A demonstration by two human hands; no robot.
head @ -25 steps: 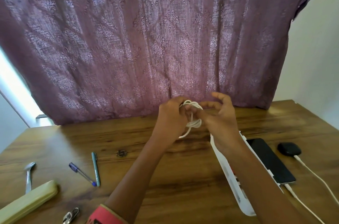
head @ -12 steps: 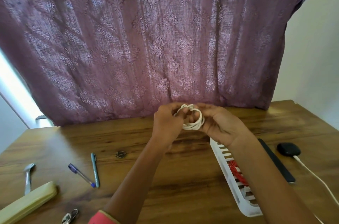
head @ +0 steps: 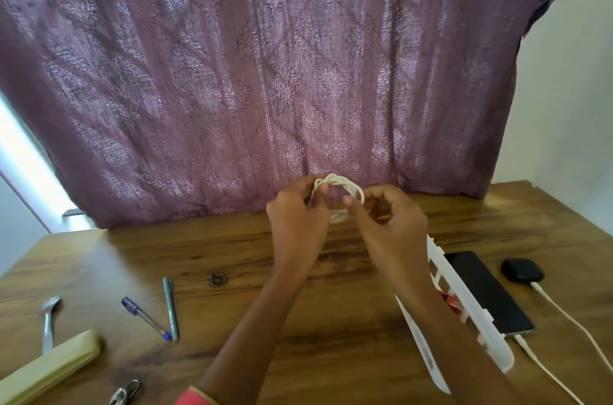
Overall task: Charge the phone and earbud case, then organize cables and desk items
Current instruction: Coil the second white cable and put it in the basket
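Δ vs 0.5 s ago: white cable coil (head: 339, 185) spread wider | left hand (head: 298, 217), right hand (head: 389, 223) pinch it with curled fingers, above desk (head: 99, 258) | right forearm hides part of basket (head: 494, 340); phone (head: 487, 291), earbud case (head: 522, 270) just beyond.

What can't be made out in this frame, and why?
Head view:
- Coiled white cable ends: hidden inside the left hand and right hand.
- White slotted plastic basket contents: covered by the right forearm; only red shows.
- Small dark object on the wooden desk: too small.
- White charging cables, far ends: cut off at the frame edge.
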